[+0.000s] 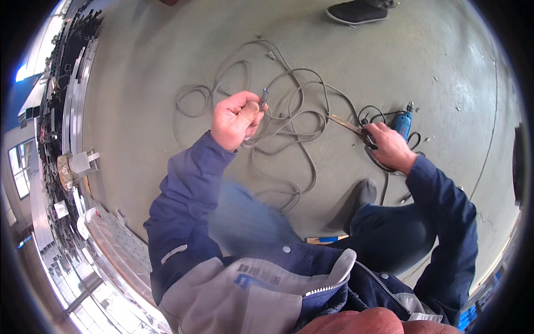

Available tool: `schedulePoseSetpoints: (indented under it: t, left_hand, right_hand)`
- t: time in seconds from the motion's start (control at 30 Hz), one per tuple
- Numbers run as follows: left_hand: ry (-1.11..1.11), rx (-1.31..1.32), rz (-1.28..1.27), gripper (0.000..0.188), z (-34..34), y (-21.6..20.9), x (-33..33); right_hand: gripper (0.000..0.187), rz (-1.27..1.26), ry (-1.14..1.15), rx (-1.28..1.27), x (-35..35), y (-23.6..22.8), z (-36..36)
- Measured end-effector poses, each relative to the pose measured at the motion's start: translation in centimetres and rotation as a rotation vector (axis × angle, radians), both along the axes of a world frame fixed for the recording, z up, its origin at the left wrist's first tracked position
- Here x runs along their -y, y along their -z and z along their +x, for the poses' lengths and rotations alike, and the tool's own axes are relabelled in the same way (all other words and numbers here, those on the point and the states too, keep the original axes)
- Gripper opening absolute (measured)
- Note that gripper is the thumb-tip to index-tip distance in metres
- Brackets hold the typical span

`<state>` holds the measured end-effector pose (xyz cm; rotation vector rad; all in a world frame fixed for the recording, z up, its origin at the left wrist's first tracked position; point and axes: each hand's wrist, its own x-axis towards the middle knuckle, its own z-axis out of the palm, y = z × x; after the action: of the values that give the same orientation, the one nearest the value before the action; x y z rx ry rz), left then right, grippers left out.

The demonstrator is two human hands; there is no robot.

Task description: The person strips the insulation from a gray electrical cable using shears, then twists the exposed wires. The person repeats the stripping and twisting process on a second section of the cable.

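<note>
My left hand [236,118] is raised over the floor, its thumb and fingers pinched around the end of a grey cable [263,100]. The tip of that cable sticks up past my fingertips. Long loops of grey cable [317,114] lie loosely across the floor below and between my hands. On the right, my right hand [389,146] grips a pair of scissors [346,124] by dark handles, with the narrow brownish blades pointing left. My palm hides part of the handles. Just beyond this hand lies a blue power drill [403,122] with a black cord.
A person's dark shoe [359,11] stands at the far side. My own foot [365,192] rests right of centre. Metal profiles [72,94] are stacked along the left. Small debris [436,79] dots the grey floor [445,50].
</note>
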<state>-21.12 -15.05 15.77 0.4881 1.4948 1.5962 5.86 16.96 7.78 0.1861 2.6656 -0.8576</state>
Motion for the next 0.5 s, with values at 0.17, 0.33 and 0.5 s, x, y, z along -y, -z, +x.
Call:
schedulePoseSetpoints:
  t: [0.17, 0.33, 0.5]
  left_hand:
    - [-0.043, -0.076, -0.037, 0.021, 0.8, 3.2, -2.2]
    - [0.059, -0.303, -0.077, 0.016, 2.6, 5.6, -2.8]
    - [0.073, -0.381, -0.055, 0.013, 5.0, 6.9, -2.7]
  right_hand:
    - [0.038, 0.155, 0.084, 0.232, 4.8, 11.4, 0.8]
    - [0.04, 0.139, -0.112, 0.37, 6.7, 13.5, 2.9]
    - [0.028, -0.222, 0.016, -0.059, 5.6, 6.7, -4.6]
